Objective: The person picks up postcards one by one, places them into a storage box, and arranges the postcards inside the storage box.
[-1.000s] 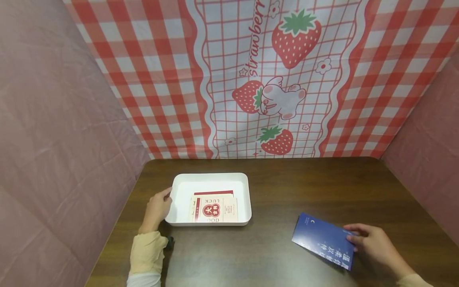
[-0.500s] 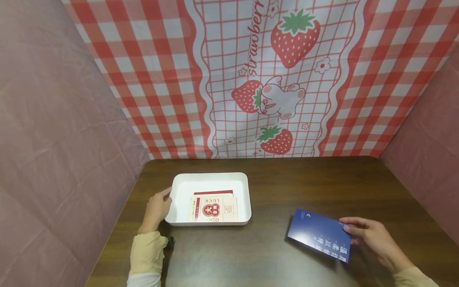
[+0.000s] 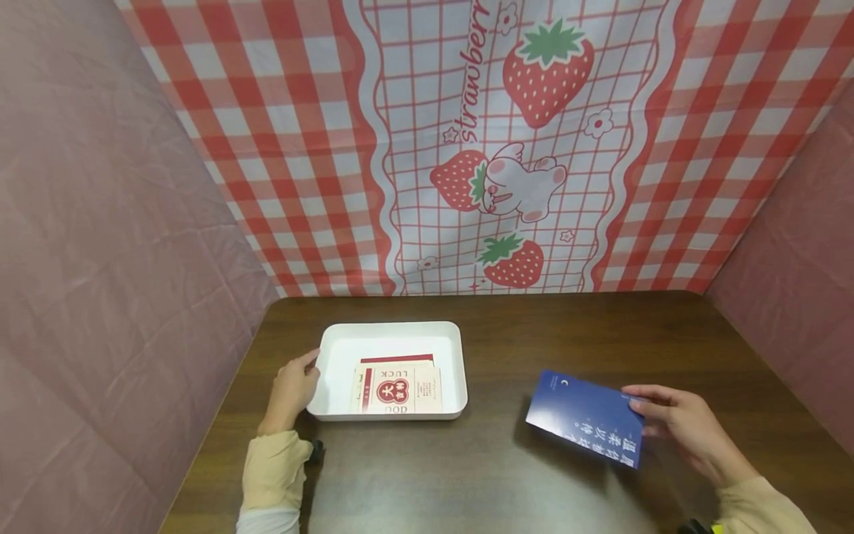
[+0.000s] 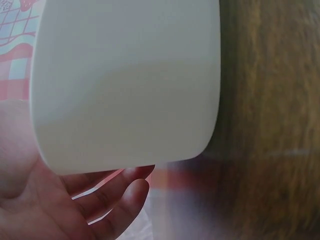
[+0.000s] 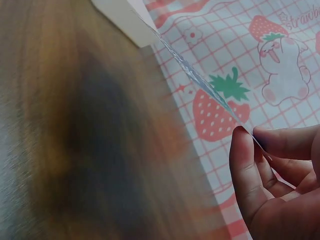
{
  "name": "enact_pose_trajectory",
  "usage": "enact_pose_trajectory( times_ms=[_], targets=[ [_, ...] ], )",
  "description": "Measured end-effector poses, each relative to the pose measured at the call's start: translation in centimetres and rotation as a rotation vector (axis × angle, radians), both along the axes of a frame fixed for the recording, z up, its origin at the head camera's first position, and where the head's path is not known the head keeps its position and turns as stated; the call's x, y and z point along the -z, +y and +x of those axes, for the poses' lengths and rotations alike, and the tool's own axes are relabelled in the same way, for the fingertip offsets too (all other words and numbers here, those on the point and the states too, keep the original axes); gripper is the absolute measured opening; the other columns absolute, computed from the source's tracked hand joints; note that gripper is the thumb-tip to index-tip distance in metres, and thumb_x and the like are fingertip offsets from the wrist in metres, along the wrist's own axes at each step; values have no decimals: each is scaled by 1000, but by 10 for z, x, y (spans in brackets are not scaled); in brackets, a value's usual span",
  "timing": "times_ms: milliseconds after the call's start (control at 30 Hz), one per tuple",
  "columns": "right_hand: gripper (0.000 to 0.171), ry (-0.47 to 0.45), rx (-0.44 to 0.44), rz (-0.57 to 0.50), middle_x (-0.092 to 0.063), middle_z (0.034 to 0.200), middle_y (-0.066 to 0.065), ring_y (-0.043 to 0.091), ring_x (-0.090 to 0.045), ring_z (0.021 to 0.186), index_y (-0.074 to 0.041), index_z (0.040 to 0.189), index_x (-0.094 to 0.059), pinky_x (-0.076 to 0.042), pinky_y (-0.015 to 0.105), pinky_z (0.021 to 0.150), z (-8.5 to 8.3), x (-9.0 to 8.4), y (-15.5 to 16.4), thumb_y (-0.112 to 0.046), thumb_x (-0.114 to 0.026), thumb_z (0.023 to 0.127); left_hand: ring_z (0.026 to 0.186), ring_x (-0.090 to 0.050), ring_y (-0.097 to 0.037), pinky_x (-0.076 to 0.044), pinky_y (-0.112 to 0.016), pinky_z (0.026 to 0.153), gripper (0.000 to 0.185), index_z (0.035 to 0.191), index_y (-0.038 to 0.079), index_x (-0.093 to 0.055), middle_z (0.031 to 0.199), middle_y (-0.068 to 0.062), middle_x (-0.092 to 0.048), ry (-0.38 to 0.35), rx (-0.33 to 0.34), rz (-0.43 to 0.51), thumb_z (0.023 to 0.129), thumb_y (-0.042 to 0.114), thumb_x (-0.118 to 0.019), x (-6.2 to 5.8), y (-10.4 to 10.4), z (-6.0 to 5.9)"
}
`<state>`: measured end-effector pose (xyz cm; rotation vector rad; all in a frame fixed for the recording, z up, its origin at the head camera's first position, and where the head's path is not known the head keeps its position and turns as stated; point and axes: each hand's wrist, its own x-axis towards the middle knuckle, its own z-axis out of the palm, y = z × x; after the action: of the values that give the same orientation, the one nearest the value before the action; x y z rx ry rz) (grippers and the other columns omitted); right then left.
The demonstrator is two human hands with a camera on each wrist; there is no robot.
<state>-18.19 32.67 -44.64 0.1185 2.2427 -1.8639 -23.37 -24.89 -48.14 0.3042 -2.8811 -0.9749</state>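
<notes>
Since a second ago the blue booklet [image 3: 585, 417] has come up off the brown table [image 3: 507, 341]: earlier it lay flat near the table's near right part, and now it hangs tilted above the wood, its shadow on the surface below, and it has shifted a little toward 10 o'clock, nearer the tray. The right hand [image 3: 683, 428] pinches the booklet's right end between thumb and curled fingers [image 5: 247, 165]; in the right wrist view the booklet shows edge-on as a thin line [image 5: 200, 80] running away from the fingertips. The left hand [image 3: 291, 391] has not moved: it rests with relaxed, fairly straight fingers [image 4: 120, 192] against the left wall of the white tray [image 3: 330, 345], gripping nothing. The cream and red cards [image 3: 399, 388] lie in the tray as before, toward its near side.

The tray sits at 9 o'clock from the booklet, well apart, with bare wood between them. The tray's far half is unfilled. The table's far edge meets the strawberry-print cloth [image 3: 507, 148] at 12 o'clock, and pink cloth walls [image 3: 100, 259] close both sides; the left hand is near the table's left edge.
</notes>
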Motion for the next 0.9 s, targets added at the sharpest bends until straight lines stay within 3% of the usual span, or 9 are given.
enact_pose_trajectory(
  times_ms=[333, 467, 633, 900],
  targets=[
    [23, 11, 14, -73, -68, 88, -12, 7, -63, 71, -35, 96, -71, -55, 25, 62, -14, -16, -13, -14, -61, 95, 92, -58, -32, -47, -52, 84, 47, 138, 4, -53, 125, -22, -63, -17, 8, -3, 92, 10, -44, -3, 0, 0],
    [21, 21, 28, -104, -69, 88, -13, 6, -62, 71, -32, 96, -72, -55, 24, 62, -17, -20, -19, -13, -62, 94, 94, -58, -33, -47, -52, 84, 47, 138, 4, -53, 125, -23, -63, -24, 11, 3, 92, 10, -44, -3, 0, 0],
    [14, 3, 34, -61, -68, 89, -13, 8, -64, 74, -27, 101, -73, -56, 25, 66, -23, -26, -27, -19, -65, 92, 103, -60, -36, -47, -53, 89, 47, 139, 3, -52, 129, -24, -61, -35, 4, 13, 93, 10, -44, -4, 0, 0],
    [23, 21, 25, 12, -68, 90, -12, 10, -66, 75, -16, 113, -70, -58, 28, 69, -31, -34, -42, -25, -66, 92, 96, -59, -34, -47, -53, 86, 47, 138, 3, -53, 126, -23, -63, -29, 6, 8, 92, 10, -44, -2, -1, 0]
  ],
)
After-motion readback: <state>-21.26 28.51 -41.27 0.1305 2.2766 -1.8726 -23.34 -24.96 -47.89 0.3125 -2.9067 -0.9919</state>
